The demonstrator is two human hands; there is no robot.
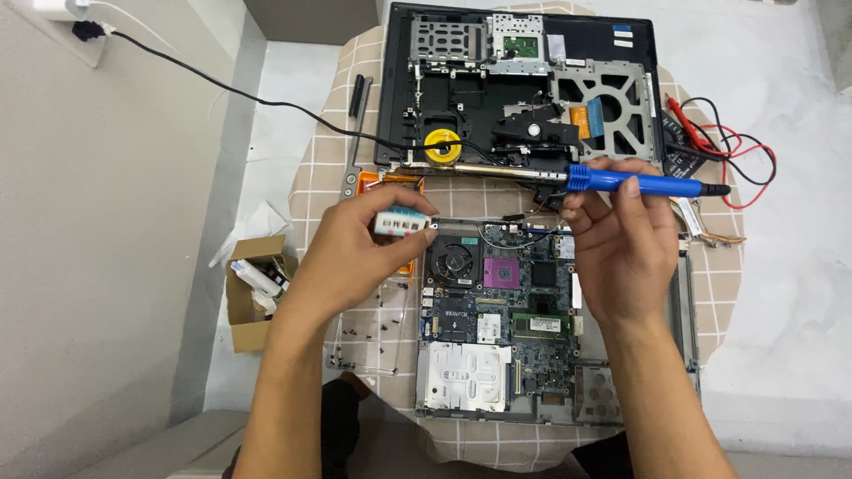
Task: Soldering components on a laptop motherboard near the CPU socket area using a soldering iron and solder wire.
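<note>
My right hand (pixel 617 239) holds a blue-handled soldering iron (pixel 639 184) level, its metal tip pointing left along the front edge of an opened black laptop chassis (pixel 524 84). Between finger and thumb, my left hand (pixel 355 253) grips a small white and teal box (pixel 401 222). Both hands hover over a bare laptop motherboard (pixel 506 302), which carries a fan (pixel 454 260) and a purple processor socket (pixel 502 272). A yellow solder spool (pixel 442 146) sits on the chassis.
A checked cloth (pixel 719 293) covers the small round table. Red and black probe leads (pixel 728 151) lie at the right. Several tiny screws (pixel 377 319) are scattered left of the board. A cardboard box (pixel 253 293) stands on the floor, and a black cord (pixel 222 84) runs to a wall socket.
</note>
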